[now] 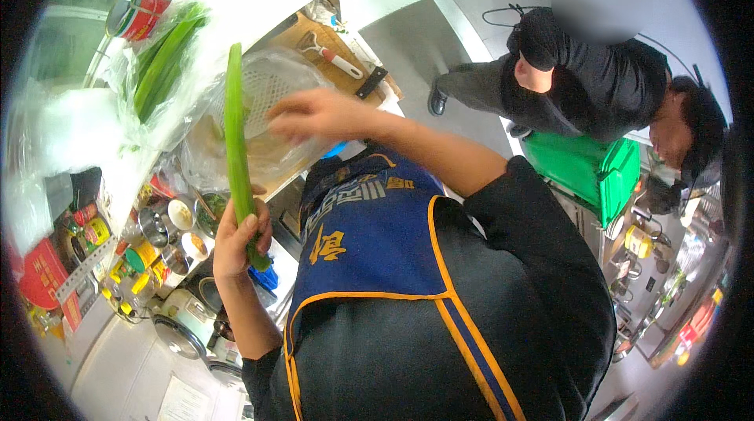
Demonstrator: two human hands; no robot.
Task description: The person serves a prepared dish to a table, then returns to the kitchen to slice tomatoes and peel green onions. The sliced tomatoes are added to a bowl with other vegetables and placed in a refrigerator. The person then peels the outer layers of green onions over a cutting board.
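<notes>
My left hand is closed around the lower end of a long, slim green vegetable, which it holds upright in the picture. My right hand is blurred, its fingers spread a little, with nothing visible in them. It hovers to the right of the vegetable, over a white perforated basket wrapped in a clear plastic bag. Pale scraps seem to lie inside the bag. Beyond the basket, a peeler with a red and white handle rests on a wooden cutting board. Beside it lies a black-handled knife.
More long green vegetables lie in clear plastic at the upper left, by a red-labelled can. Bowls and seasoning containers crowd the left side. At right, another person in dark clothes is near a green bin.
</notes>
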